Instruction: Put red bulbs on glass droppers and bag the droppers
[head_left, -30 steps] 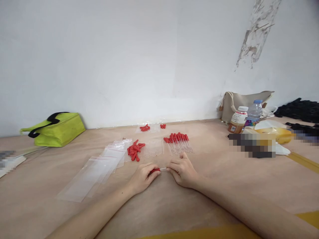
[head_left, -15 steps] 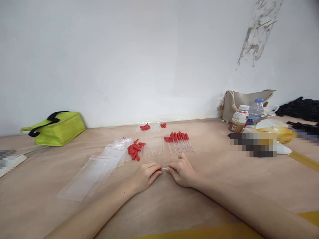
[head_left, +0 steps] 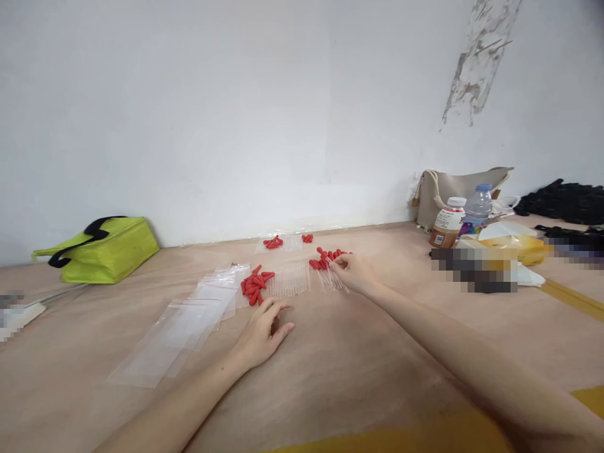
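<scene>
My right hand (head_left: 355, 272) is over the row of red-bulbed droppers (head_left: 317, 264), its fingertips pinched on the clear tube of one dropper (head_left: 321, 252). That dropper's red bulb points away to the upper left, above the others. The hand covers the right part of the row. My left hand (head_left: 265, 332) rests on the table with thumb and fingers apart, holding nothing. Just beyond it lies a pile of loose red rubber bulbs (head_left: 255, 286). Beside the pile, several bare clear tubes (head_left: 290, 280) lie side by side.
Clear zip bags (head_left: 189, 321) overlap at the left. Near the wall are more red bulbs (head_left: 273, 242) and clear tubes. A yellow-green bag (head_left: 111, 251) stands far left. At the right are a labelled bottle (head_left: 447, 223), a clear bottle (head_left: 479, 207) and a grey bag (head_left: 429, 198).
Both hands were together at a red bulb and clear tube. My right hand has carried the dropper forward and right to the row; my left hand has let go and opened.
</scene>
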The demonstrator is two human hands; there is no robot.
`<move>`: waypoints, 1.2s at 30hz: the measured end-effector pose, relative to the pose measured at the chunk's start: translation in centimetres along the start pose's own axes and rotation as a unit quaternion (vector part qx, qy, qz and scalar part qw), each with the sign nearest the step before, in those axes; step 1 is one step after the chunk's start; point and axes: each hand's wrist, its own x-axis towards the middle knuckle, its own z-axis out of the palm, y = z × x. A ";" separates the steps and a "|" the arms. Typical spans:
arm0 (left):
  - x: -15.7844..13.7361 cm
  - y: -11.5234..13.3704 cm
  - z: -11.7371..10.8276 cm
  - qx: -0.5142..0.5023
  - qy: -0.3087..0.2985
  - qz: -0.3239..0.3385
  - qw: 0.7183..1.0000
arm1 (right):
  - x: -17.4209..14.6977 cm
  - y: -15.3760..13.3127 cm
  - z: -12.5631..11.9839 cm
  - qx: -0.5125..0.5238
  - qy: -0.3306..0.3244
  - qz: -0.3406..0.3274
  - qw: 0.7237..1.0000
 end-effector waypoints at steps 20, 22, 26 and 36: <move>0.4 0.0 0.0 0.005 -0.015 0.034 0.999 | 2.0 -1.4 5.6 -0.178 0.059 0.052 0.981; 0.4 0.1 -0.1 0.006 -0.015 0.033 0.999 | 1.9 -1.7 5.6 -0.178 0.049 0.035 0.982; 0.4 0.2 -0.1 0.010 -0.016 0.033 0.999 | 2.1 -2.9 5.8 -0.192 -0.003 0.014 0.981; 0.4 0.1 0.1 0.019 -0.008 0.042 0.999 | 3.9 -4.7 7.2 -0.225 -0.100 0.064 0.967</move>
